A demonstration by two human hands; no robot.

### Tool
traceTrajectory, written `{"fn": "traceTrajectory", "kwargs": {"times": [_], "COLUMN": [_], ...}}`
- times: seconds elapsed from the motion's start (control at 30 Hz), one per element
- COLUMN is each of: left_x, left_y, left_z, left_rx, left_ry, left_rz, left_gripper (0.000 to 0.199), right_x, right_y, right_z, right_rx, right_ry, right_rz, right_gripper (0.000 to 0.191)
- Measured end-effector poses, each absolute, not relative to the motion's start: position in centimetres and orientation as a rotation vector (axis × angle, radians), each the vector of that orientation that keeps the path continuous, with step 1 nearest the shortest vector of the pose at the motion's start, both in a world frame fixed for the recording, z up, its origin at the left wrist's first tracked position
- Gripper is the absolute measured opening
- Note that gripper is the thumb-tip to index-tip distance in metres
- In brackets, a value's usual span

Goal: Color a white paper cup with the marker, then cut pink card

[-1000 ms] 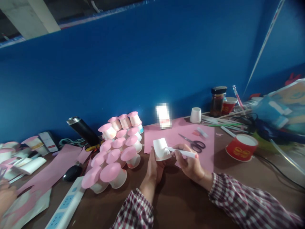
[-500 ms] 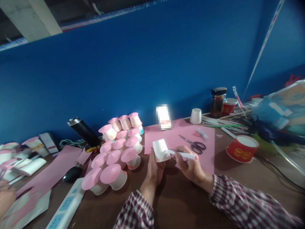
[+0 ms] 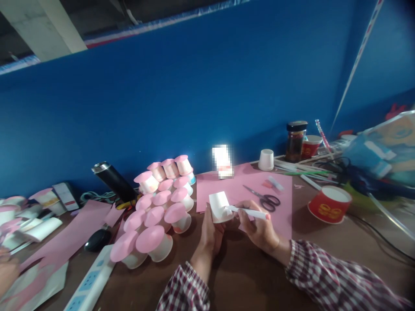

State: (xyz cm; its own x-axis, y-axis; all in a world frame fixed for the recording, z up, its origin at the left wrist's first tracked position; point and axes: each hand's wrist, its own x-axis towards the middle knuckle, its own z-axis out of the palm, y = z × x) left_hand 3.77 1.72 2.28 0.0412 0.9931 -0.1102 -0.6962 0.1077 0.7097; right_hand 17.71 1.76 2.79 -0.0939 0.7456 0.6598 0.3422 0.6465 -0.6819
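Note:
A white paper cup (image 3: 218, 204), turned upside down and slightly tilted, is gripped from below and the left by my left hand (image 3: 210, 233). My right hand (image 3: 259, 229) holds a white marker pen (image 3: 251, 211) with a reddish end. The pen's tip points left and meets the cup's right side; any mark there is too small to make out. Beyond my right hand, black-handled scissors (image 3: 267, 201) lie on a large pink paper sheet (image 3: 233, 181). Left of my hands stand several cups with pink paper cone tops (image 3: 151, 238).
A power strip (image 3: 89, 280), a computer mouse (image 3: 97, 240) and a black flask (image 3: 113, 180) are on the left. Another person's hand (image 3: 8, 272) shows at the left edge. To the right stand a red paper bowl (image 3: 330, 209), a white cup (image 3: 266, 160) and a dark jar (image 3: 296, 142).
The view has tilted up very slightly, so things sit a little lower. My hands keep the same hold on cup and pen. The other person's hand at the left has shifted a little.

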Motion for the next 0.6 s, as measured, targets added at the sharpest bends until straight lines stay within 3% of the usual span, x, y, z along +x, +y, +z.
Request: {"fn": "traceTrajectory", "kwargs": {"times": [0.27, 0.4, 0.6], "left_x": [3.66, 3.57, 3.56], "left_y": [1.69, 1.81, 2.07], "left_z": [2.52, 2.38, 1.95], "left_rx": [0.52, 0.504, 0.462], "left_ry": [0.717, 0.7, 0.785], "left_rz": [1.391, 1.376, 1.417], "left_gripper": [0.043, 0.052, 0.046], "right_x": [17.5, 17.62, 17.78], "right_y": [1.28, 1.41, 1.59], "right_z": [3.44, 3.09, 3.19], "right_rx": [-0.934, -0.903, -0.874], "right_ry": [-1.513, -1.554, -1.641], "right_rz": [0.631, 0.61, 0.491], "right_gripper": [0.015, 0.012, 0.01]}}
